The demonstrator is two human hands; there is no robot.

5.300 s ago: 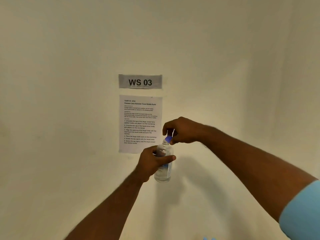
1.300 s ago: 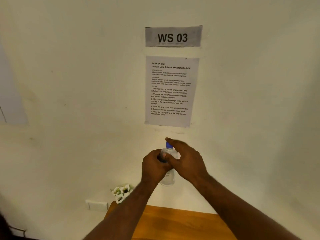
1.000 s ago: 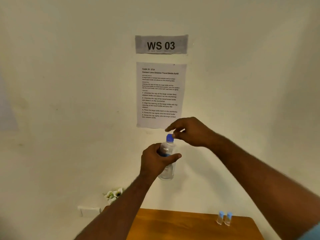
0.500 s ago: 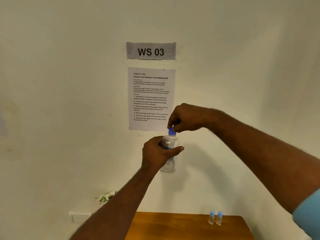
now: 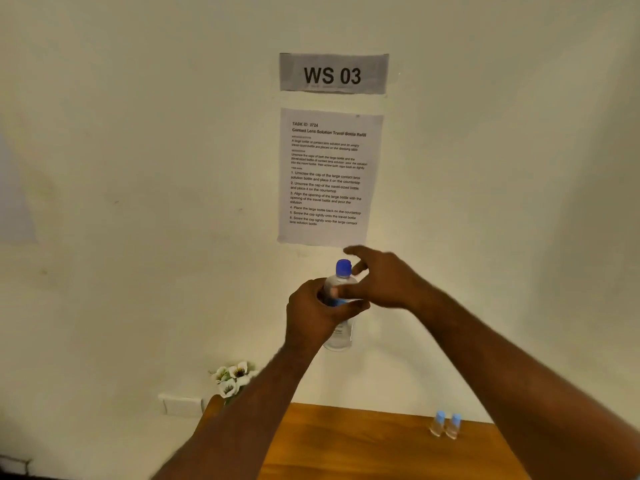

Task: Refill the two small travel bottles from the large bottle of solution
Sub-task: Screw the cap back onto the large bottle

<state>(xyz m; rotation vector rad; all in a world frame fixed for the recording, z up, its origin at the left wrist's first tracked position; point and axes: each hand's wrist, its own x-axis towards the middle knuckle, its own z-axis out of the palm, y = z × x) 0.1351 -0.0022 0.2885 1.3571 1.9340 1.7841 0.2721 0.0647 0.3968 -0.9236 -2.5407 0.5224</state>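
Test workstation, WS 03 sign [image 5: 334, 74], instruction sheet [image 5: 329, 176]

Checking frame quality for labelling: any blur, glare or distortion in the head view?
Head view: warm, dim, even light, no glare; right hand motion-blurred beside the large bottle; instruction sheet small print soft; wide-angle bending toward the edges; travel bottles small, slightly soft.

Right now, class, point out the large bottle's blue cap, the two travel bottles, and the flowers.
blue cap [image 5: 343, 267], head view, on the cap's side.
travel bottles [image 5: 446, 424], head view, between the pair's shoulders.
flowers [image 5: 232, 377], head view, on a white bloom.
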